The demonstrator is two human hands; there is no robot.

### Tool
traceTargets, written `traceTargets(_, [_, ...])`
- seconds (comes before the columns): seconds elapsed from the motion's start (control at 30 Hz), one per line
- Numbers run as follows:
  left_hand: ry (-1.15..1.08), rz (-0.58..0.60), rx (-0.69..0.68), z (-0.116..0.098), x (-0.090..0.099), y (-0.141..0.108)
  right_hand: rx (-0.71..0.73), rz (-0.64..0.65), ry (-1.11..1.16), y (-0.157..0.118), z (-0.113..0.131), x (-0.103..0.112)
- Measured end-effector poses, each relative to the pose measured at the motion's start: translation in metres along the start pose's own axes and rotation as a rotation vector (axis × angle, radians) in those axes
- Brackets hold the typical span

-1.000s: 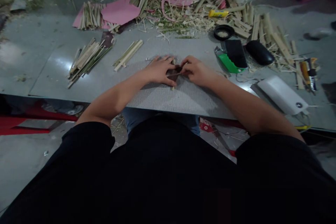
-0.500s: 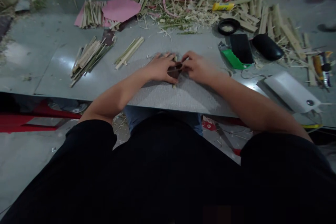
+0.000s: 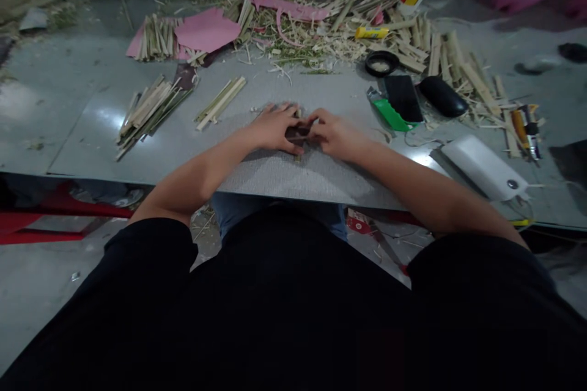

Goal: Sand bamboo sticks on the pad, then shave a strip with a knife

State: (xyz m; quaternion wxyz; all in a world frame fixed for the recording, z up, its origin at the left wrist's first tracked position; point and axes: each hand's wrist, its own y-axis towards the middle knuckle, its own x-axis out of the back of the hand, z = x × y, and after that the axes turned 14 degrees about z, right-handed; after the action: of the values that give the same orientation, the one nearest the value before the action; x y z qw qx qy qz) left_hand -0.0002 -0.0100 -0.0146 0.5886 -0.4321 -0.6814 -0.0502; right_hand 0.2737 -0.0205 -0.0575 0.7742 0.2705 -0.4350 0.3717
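Observation:
My left hand [image 3: 275, 128] rests low over the table, its far fingers spread and its thumb and forefinger pressing around a dark brown sheet piece [image 3: 296, 133]. Beneath that piece runs a short bamboo strip [image 3: 298, 158], whose ends show at the thumb and beyond the forefinger. From the other side my right hand [image 3: 332, 135] closes its bent fingertips on the sheet's right edge. The fingers cover much of both things. Left of the hands lie several loose bamboo strips [image 3: 220, 104] and a larger pile of thin sticks [image 3: 149, 111].
Bamboo shavings [image 3: 298, 52] and pink paper [image 3: 208, 30] spread along the back. To the right are a black tape roll [image 3: 382, 63], a black phone [image 3: 403, 99], a green wrapper [image 3: 395, 116], a computer mouse [image 3: 443, 96], a white power bank [image 3: 483, 166] and a yellow glue stick [image 3: 371, 32].
The camera view has shifted, so the table's contents sit slightly lower and mostly farther left. Both hands keep nearly the same pose around the brown sheet and the bamboo strip.

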Motion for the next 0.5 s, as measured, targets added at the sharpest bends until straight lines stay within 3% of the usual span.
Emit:
traceTargets(0.07, [-0.006, -0.002, -0.008, 0.0011, -0.0008, 0.0010, 0.055, 0.017, -0.018, 0.0015, 0.0012, -0.0017])
traceTargets(0.23, [-0.019, -0.019, -0.019, 0.0017, 0.0001, 0.0007, 0.004, -0.058, -0.030, 0.0039, -0.0068, 0.0036])
traceTargets(0.37, [-0.015, 0.022, -0.012, -0.0013, 0.0019, -0.0015, 0.079, 0.029, -0.025, 0.0035, -0.0035, 0.0026])
traceTargets(0.5, [-0.013, -0.003, -0.012, -0.0010, 0.0014, -0.0011, -0.022, -0.027, -0.064, 0.0031, -0.0053, 0.0054])
